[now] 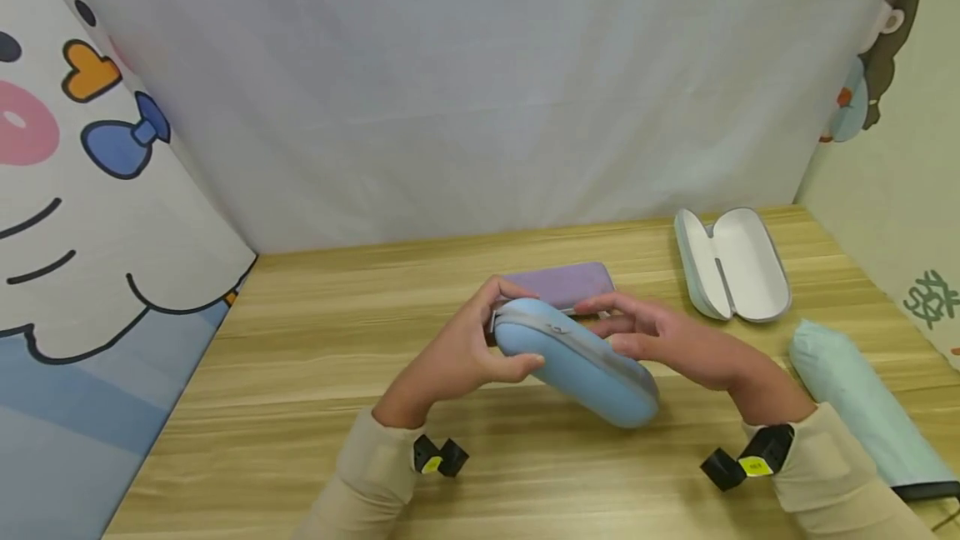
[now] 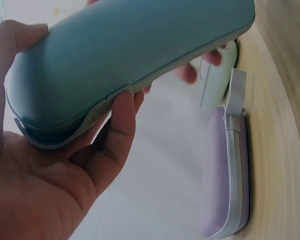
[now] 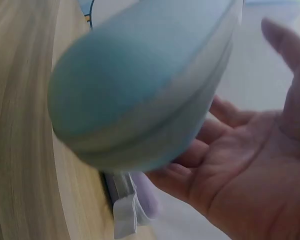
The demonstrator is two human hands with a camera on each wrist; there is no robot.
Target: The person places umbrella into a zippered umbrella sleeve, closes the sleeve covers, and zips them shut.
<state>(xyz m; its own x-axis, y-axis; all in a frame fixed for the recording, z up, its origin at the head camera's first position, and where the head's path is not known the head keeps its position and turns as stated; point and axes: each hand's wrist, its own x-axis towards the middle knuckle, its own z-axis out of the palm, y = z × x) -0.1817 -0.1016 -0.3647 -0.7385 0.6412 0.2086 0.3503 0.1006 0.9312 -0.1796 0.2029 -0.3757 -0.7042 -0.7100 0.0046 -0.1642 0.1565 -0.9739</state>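
A light blue zippered glasses case (image 1: pixel 577 377) is held up over the wooden table, tilted with its right end lower. My left hand (image 1: pixel 468 348) grips its left end, thumb on the near side and fingers around the back. In the left wrist view a grey zipper band runs along the blue case (image 2: pixel 135 55), with one finger at the band. My right hand (image 1: pixel 667 340) is at the case's right side, thumb apart and fingers loosely bent. The right wrist view shows that palm facing the case (image 3: pixel 125 95), the fingertips partly hidden behind it.
Just behind the hands lies a purple zippered case (image 1: pixel 566 282) with a pale strap (image 2: pixel 235 97). An opened glasses case (image 1: pixel 753 265) with white lining stands at the back right. A long mint-green pouch-like thing (image 1: pixel 862 398) with a black end lies beside the right forearm.
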